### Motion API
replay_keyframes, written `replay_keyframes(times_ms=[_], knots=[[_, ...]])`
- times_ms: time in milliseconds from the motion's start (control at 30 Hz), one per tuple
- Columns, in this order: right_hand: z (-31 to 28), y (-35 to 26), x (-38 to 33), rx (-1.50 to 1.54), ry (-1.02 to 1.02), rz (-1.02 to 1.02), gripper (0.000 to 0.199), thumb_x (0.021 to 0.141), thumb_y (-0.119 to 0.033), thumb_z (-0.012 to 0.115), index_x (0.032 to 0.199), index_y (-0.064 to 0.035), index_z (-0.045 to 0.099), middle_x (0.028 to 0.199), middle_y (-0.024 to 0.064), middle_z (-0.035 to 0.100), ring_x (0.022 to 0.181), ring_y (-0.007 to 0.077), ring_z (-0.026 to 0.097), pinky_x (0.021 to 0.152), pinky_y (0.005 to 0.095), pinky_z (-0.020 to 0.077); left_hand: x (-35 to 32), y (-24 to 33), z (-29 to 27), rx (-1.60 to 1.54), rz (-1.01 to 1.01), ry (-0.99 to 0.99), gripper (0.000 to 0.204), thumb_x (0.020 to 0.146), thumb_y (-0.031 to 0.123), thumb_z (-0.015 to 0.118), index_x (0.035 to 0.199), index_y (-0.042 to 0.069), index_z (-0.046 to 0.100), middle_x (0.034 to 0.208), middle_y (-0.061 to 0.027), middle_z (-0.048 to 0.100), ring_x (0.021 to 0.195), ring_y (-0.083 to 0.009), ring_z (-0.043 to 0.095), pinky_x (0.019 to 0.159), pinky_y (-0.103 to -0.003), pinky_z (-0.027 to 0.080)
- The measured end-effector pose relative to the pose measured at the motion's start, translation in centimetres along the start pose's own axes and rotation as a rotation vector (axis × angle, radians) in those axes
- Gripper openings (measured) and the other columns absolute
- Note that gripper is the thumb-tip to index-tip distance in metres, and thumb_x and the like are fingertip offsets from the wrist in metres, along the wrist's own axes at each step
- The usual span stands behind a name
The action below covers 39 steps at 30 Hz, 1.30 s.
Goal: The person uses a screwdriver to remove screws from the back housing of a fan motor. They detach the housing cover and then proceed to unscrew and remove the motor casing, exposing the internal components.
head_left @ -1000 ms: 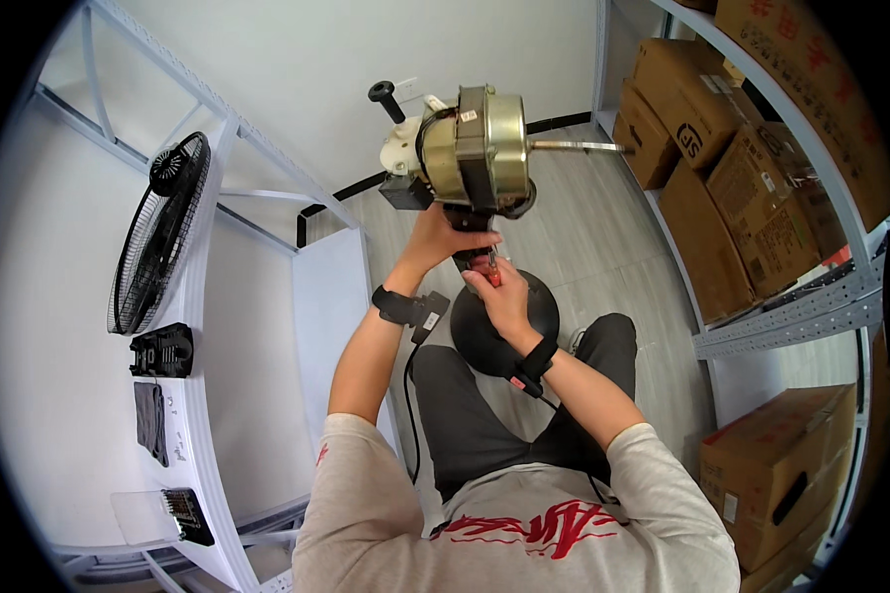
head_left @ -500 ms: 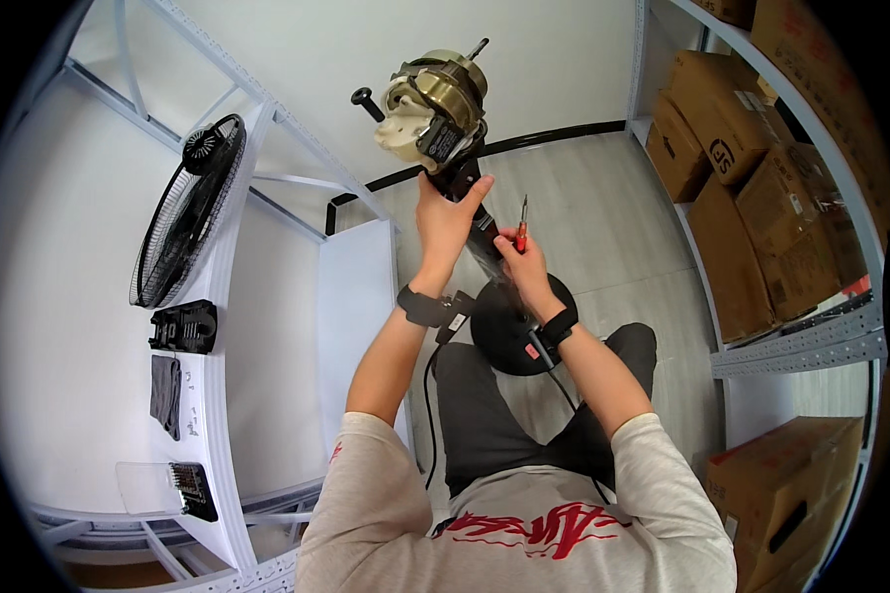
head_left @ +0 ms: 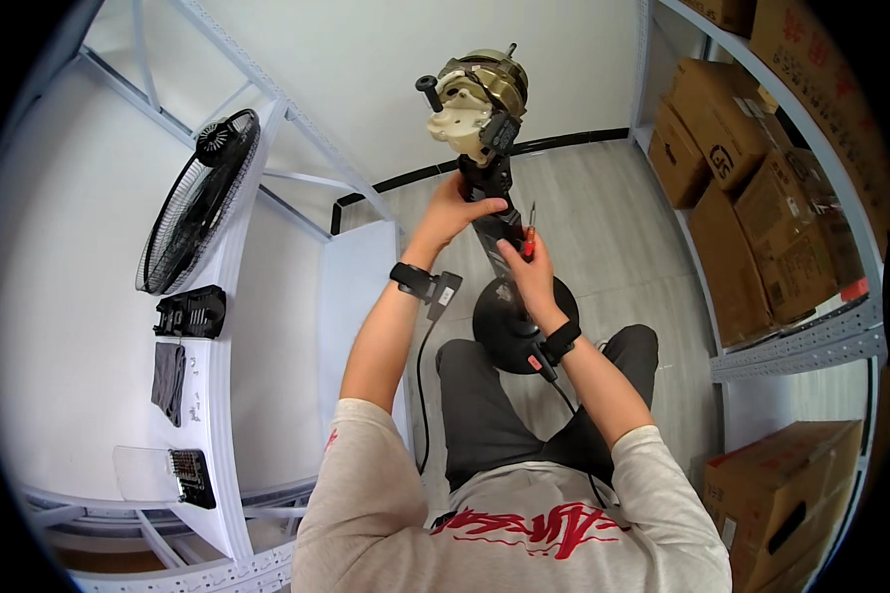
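A stand fan without its grille stands in front of me, its bare motor at the top, with a brass-coloured housing and a cream gearbox. Just below the motor, my left hand is wrapped round the black neck. Lower down, my right hand is closed round a screwdriver with a red handle, its tip pointing up and away. That hand rests against the fan's dark pole; how firmly it touches cannot be made out. The round black base is on the floor between my feet.
On the left shelf lie a fan grille, a black plastic part, a dark folded cloth, small screws and a bit set. Cardboard boxes fill the right rack. Cables run from both wristbands.
The motor and neck have swung to the right and turned a little, my left hand moving along with them. My right hand has dropped slightly with the screwdriver.
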State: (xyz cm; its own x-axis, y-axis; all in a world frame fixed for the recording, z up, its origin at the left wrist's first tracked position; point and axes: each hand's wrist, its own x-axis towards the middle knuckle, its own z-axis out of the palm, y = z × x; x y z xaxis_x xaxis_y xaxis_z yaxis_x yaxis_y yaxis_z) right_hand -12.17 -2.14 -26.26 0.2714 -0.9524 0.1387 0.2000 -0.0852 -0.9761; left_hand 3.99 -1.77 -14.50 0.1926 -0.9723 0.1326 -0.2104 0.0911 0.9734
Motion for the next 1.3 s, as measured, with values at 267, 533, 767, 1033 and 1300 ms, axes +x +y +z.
replay_keyframes(times_ms=[267,533,767,1033,1300], knots=[[-0.4,-1.2,0.1,0.168,-0.055,0.226,0.026,0.089,-0.027,0.078,0.101,-0.0062,0.066,0.073,-0.0054,0.055,0.059,0.0045,0.045,0.053,0.0238,0.0377,-2.2,0.8,1.3,0.064,0.066,0.221,0.049,0.069,0.017,0.093,0.105,-0.004,0.066,0.099,-0.0088,0.072,0.089,-0.0148,0.066,0.081,-0.030,0.054],[-2.0,-1.9,1.4,0.207,-0.181,0.318,0.042,0.093,-0.021,0.075,0.129,-0.0042,0.061,0.075,-0.0083,0.053,0.050,0.0007,0.036,0.044,0.0211,0.0264,-3.2,0.3,3.2,0.017,0.077,0.458,0.052,0.067,0.020,0.093,0.102,-0.004,0.063,0.091,-0.0112,0.072,0.079,-0.0175,0.069,0.072,-0.032,0.056],[-5.5,-1.9,1.5,0.235,-0.269,0.306,0.038,0.095,-0.025,0.073,0.128,-0.0076,0.064,0.071,-0.0097,0.051,0.051,0.0002,0.039,0.043,0.0203,0.0272,-4.6,1.4,6.1,0.125,0.001,0.516,0.061,0.071,0.017,0.092,0.116,-0.006,0.056,0.096,-0.0125,0.071,0.084,-0.0165,0.068,0.076,-0.031,0.056],[-6.5,-2.3,1.9,0.112,-0.248,0.262,0.025,0.097,-0.035,0.069,0.109,-0.0140,0.064,0.065,-0.0090,0.045,0.052,0.0021,0.042,0.045,0.0206,0.0306,-2.4,1.0,6.4,0.131,0.071,0.435,0.070,0.067,0.020,0.094,0.117,-0.011,0.054,0.101,-0.0167,0.071,0.087,-0.0198,0.069,0.076,-0.033,0.057],[-6.8,-2.6,1.5,0.158,-0.250,0.256,0.027,0.097,-0.040,0.068,0.101,-0.0138,0.062,0.066,-0.0076,0.046,0.054,0.0028,0.042,0.046,0.0207,0.0307,-2.1,2.1,6.3,0.115,-0.011,0.325,0.065,0.069,0.020,0.093,0.115,-0.008,0.057,0.104,-0.0128,0.069,0.094,-0.0188,0.067,0.084,-0.031,0.054]])
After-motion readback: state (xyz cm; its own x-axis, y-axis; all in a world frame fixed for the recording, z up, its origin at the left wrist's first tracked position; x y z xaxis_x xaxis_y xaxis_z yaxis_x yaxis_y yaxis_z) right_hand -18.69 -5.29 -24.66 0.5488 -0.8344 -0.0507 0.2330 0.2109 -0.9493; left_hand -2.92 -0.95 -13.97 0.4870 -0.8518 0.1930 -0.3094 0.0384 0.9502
